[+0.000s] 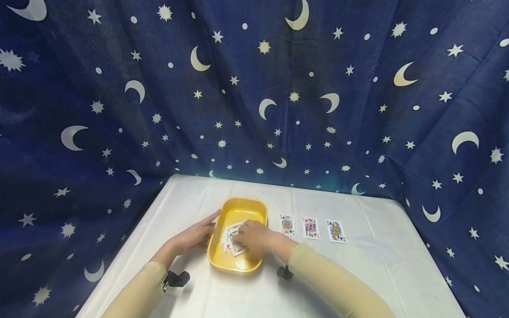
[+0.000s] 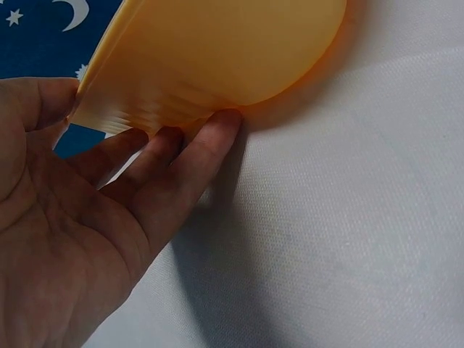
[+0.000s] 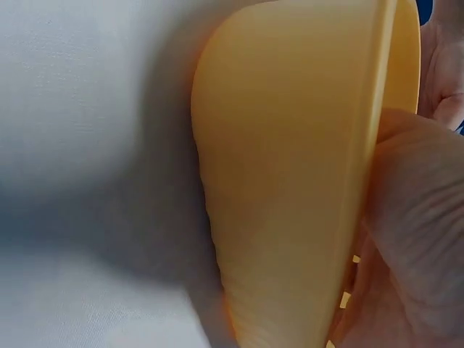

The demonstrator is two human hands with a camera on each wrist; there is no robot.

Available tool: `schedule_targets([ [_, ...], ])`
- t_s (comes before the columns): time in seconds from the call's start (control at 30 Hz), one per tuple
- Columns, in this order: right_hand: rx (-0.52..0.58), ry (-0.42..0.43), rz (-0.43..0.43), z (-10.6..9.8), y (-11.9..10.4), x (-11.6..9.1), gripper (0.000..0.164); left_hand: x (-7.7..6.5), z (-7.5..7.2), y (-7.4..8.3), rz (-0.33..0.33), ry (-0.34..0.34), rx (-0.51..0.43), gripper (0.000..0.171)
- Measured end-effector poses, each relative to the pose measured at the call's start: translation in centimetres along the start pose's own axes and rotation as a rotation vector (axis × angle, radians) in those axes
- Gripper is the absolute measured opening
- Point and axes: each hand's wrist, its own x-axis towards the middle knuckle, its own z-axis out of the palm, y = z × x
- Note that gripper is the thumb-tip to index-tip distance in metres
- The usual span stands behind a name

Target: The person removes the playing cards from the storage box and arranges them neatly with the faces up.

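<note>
A yellow plastic tub (image 1: 238, 268) stands on the white cloth. Inside it lies a loose pile of playing cards (image 1: 234, 243), some face up, one a red heart. My left hand (image 1: 193, 237) is at the tub's left side; in the left wrist view its fairly straight fingers (image 2: 196, 156) touch the outer wall low down and the thumb rests by the rim. Over the near rim reaches my right hand (image 1: 254, 237), its fingertips down at the cards. In the right wrist view the tub wall (image 3: 290, 159) hides those fingers, so I cannot tell whether they pinch a card.
Right of the tub, three face cards lie face up in a row: a left card (image 1: 287, 225), a middle one with red diamonds (image 1: 311, 228) and a right one (image 1: 336, 231). A dark blue curtain (image 1: 238, 110) with moons and stars hangs behind the table (image 1: 358, 274).
</note>
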Motion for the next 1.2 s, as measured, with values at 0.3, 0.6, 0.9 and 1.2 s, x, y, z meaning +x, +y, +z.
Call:
schedule_targets([
  [0.3,0.169,0.012,0.081,0.3,1.2,1.3,0.087,-0.1,0.0,0.0,-0.005,0.018,0.022,0.068],
  [0.6,0.226,-0.023,0.089,0.2,1.5,2.0,0.089,0.3,-0.2,-0.4,-0.011,0.015,0.012,0.067],
  [0.9,0.227,-0.018,0.096,0.5,1.5,2.1,0.087,0.3,-0.2,-0.3,-0.003,0.004,0.0,0.067],
  [1.2,0.218,-0.009,0.093,0.6,1.6,2.2,0.086,0.4,-0.2,-0.3,-0.006,0.011,0.011,0.068],
])
